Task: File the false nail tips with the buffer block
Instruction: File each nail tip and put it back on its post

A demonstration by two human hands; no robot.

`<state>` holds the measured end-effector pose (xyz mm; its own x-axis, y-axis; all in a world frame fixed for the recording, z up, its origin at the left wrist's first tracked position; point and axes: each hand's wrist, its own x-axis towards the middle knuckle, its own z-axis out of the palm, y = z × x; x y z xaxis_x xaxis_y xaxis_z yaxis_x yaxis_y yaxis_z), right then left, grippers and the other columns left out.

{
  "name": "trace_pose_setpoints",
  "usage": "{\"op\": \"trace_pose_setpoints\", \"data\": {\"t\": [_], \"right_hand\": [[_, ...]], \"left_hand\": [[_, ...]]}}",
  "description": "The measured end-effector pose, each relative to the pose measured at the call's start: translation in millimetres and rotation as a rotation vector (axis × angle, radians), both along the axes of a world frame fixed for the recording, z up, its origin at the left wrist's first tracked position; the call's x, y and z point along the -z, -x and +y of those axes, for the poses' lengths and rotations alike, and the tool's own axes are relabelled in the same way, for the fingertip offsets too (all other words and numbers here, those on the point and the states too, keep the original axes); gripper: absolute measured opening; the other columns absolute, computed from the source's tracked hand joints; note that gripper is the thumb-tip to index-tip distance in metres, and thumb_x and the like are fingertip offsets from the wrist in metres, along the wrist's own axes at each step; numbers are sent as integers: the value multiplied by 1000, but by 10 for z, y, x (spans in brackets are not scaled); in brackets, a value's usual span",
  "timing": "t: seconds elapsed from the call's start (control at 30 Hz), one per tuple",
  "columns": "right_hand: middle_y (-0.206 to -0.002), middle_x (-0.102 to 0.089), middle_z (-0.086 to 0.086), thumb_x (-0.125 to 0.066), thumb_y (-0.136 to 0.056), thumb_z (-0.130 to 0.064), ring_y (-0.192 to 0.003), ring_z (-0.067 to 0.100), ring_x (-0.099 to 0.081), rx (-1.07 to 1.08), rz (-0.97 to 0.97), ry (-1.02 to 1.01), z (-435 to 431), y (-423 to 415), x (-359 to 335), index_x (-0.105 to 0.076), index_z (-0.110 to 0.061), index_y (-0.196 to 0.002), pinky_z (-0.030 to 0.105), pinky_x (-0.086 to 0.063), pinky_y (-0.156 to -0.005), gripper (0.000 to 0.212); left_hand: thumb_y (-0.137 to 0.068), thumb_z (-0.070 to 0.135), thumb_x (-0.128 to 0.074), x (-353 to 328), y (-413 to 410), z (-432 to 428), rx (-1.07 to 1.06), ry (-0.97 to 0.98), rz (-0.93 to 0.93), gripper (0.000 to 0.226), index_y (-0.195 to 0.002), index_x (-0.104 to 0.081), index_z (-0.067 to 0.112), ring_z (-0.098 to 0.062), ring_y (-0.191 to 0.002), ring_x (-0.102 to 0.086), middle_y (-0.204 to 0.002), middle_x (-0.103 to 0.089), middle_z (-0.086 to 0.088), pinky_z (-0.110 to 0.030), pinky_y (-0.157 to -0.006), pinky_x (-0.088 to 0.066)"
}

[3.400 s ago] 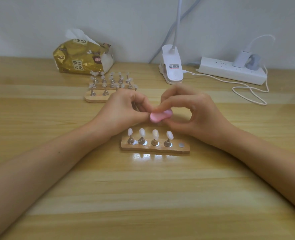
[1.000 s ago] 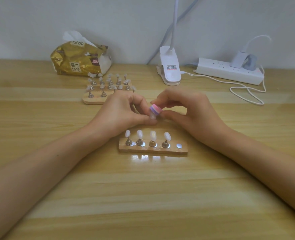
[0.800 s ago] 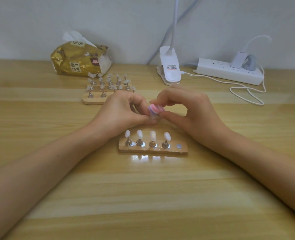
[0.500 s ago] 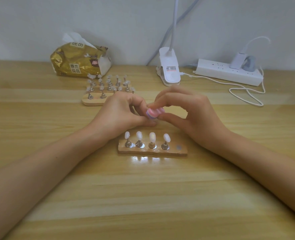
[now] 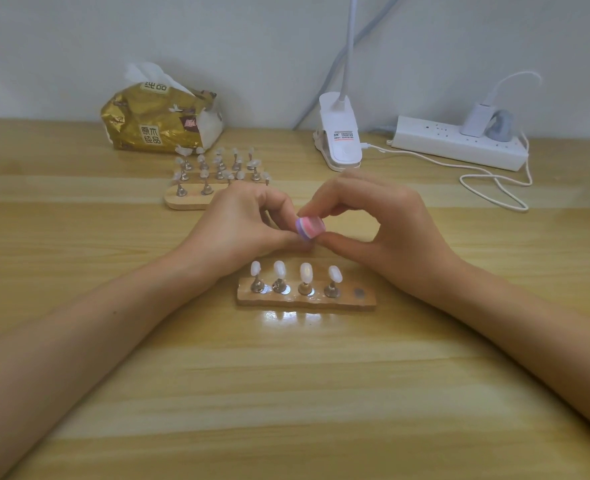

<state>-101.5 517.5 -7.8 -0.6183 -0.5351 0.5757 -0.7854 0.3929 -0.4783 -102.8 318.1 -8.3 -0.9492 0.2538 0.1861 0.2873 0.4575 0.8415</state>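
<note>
Head view: right hand (image 5: pixel 387 233) pinches buffer block (image 5: pixel 310 229); left hand (image 5: pixel 241 230) curled beside it, contents hidden, cannot tell.

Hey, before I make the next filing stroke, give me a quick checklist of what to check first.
1. Buffer block pinched firmly between the right hand thumb and fingers: ok.
2. Left hand holding a tip up to the block: cannot tell, its curled fingers hide whatever it holds.
3. Four nail tips standing on the near holder: ok.
4. Empty spot at the holder's right end free for a tip: ok.
5. Both hands raised behind the holder, off the standing tips: ok.
</note>
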Motion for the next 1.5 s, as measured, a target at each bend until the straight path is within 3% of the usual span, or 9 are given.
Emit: {"op": "trace_pose_setpoints", "data": {"t": [0.33,0.47,0.77,1.1,1.23,1.33,1.43,1.5], "right_hand": [[-90,-72,4,-75,-88,-6,-85,18,-70,40,-124,51,18,0,8,-68,-2,-90,39,-57,-85,8],[-88,-72,6,-75,-89,-6,-84,19,-69,41,-35,68,-2,-19,8,-69,-1,-90,34,-57,-83,8],[-89,-72,4,-75,-88,-5,-85,20,-70,44,-92,40,3,-5,5,-67,-1,-90,40,-56,-83,9],[-89,-71,7,-75,-89,-5,-85,22,-67,26,14,33,4,7,25,-70,-4,-90,39,-55,-80,6],[-89,-72,6,-75,-90,-7,-85,22,-68,37,-67,52,10,12,27,-69,-4,-89,41,-56,-83,7],[-88,-71,8,-76,-88,-7,-84,23,-67,23,5,51,2,5,21,-69,-4,-89,38,-56,-81,8],[-88,-71,6,-75,-89,-7,-85,22,-68,28,-81,56,14,18,17,-69,-3,-89,42,-56,-83,7],[-88,-71,8,-76,-88,-5,-85,23,-68,19,-35,58,17,13,21,-69,-2,-90,41,-56,-82,8]], "left_hand": [[-65,26,-89,8,13,1,-14,5,-5,18,-66,-72,18,-4,-51,-48,-56,-63,11,-15,-51,-38],[-65,25,-89,6,14,-1,-2,15,-6,17,-66,-72,21,-2,-50,-47,-56,-63,13,-12,-50,-37],[-64,26,-89,9,23,-3,-5,5,-8,17,-65,-72,21,-2,-50,-46,-57,-64,13,-13,-50,-36],[-67,23,-89,-3,16,1,2,12,-12,20,-62,-70,25,-3,-50,-45,-56,-62,13,-13,-50,-36],[-65,26,-89,-1,14,1,-6,3,-15,18,-64,-72,22,-5,-52,-48,-58,-65,9,-15,-51,-38],[-67,26,-88,-4,10,4,3,9,-2,20,-60,-69,25,-1,-48,-45,-54,-61,13,-11,-48,-35],[-65,29,-89,0,11,6,4,-4,-5,20,-62,-70,25,-3,-50,-47,-56,-63,12,-13,-50,-37],[-66,28,-88,0,9,3,3,-4,-6,20,-61,-69,25,-2,-49,-46,-54,-62,13,-12,-49,-36]]}}
